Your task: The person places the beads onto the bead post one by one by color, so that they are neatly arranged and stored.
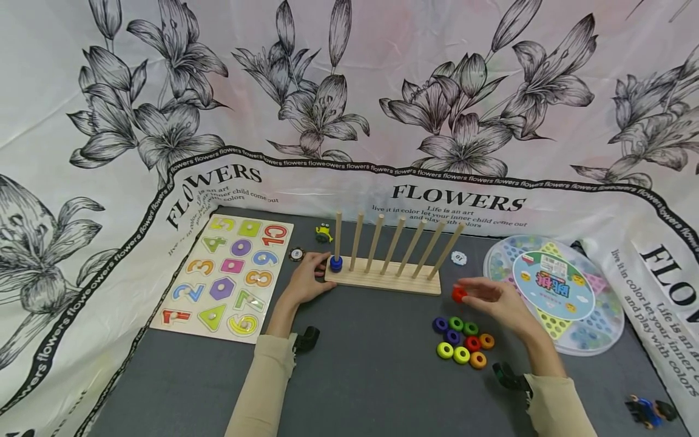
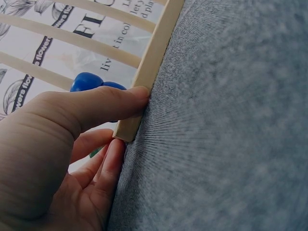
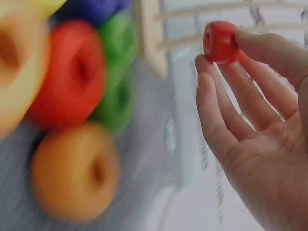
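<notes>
A wooden peg stand [image 1: 390,279] with several upright pegs lies across the middle of the table. Two blue rings [image 1: 335,264] are stacked on its leftmost peg. My left hand [image 1: 307,280] grips the left end of the base, thumb along the front edge and fingers round the end, as the left wrist view shows. Off the stand's right end, my right hand [image 1: 499,301] pinches a red ring [image 3: 222,42] between thumb and fingertips, above the table. Below that hand lies a group of loose rings in purple, green, yellow, red [image 1: 472,344] and orange [image 1: 478,360].
A number-and-shape puzzle board [image 1: 222,276] lies on the left. To the right is a round Chinese-checkers style board [image 1: 611,328]. A small yellow-green toy [image 1: 324,233], a watch-like disc [image 1: 297,254] and a white disc [image 1: 459,258] sit around the stand. A toy figure [image 1: 650,411] lies front right.
</notes>
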Motion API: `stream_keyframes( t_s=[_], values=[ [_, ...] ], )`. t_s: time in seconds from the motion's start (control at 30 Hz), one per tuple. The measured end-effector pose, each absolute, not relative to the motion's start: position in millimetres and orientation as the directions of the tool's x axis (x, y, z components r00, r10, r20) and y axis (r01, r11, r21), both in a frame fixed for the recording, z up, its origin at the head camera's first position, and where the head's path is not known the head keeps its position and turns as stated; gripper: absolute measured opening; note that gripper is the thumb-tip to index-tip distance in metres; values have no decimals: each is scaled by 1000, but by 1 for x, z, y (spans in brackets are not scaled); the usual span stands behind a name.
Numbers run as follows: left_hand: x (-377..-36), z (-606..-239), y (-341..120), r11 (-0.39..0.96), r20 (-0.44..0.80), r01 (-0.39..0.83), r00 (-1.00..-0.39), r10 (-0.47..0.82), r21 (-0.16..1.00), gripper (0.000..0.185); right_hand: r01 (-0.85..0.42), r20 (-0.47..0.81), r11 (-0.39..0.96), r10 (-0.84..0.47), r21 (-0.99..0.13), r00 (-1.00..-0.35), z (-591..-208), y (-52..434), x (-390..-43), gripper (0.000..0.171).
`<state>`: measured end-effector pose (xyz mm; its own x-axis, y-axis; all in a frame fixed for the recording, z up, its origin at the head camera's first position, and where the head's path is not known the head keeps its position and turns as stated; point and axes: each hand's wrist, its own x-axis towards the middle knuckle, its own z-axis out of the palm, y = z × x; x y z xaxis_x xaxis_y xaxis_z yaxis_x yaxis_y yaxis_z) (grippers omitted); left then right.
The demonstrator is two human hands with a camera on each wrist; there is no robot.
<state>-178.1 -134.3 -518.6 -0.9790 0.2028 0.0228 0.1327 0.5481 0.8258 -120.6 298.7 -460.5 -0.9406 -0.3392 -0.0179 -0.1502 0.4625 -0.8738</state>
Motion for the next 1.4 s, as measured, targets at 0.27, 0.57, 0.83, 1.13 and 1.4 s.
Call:
stream_keyframes(
  t_s=[0.27, 0.57, 0.83, 1.13, 1.4],
  values=[
    [-177, -519, -134, 552, 29, 144, -977, 211, 821, 72, -235, 95, 396, -343, -888, -934, -417, 254, -129, 37],
    [-178, -519, -134, 553, 29, 140, -978, 205, 821, 72, -359, 265, 254, -338, -898, -903, -367, 196, -141, 33],
    [-178, -519, -133, 555, 27, 137, -979, 203, 821, 72, -536, 488, 106, -299, -837, -820, -337, 145, -162, 32],
    [-178, -521, -134, 547, 31, 140, -979, 203, 825, 72, -560, 517, 146, -251, -816, -819, -334, 97, -179, 31],
    [-179, -523, -136, 552, 32, 145, -978, 208, 821, 72, -575, 530, 231, -231, -785, -816, -336, 82, -182, 29]
  ],
)
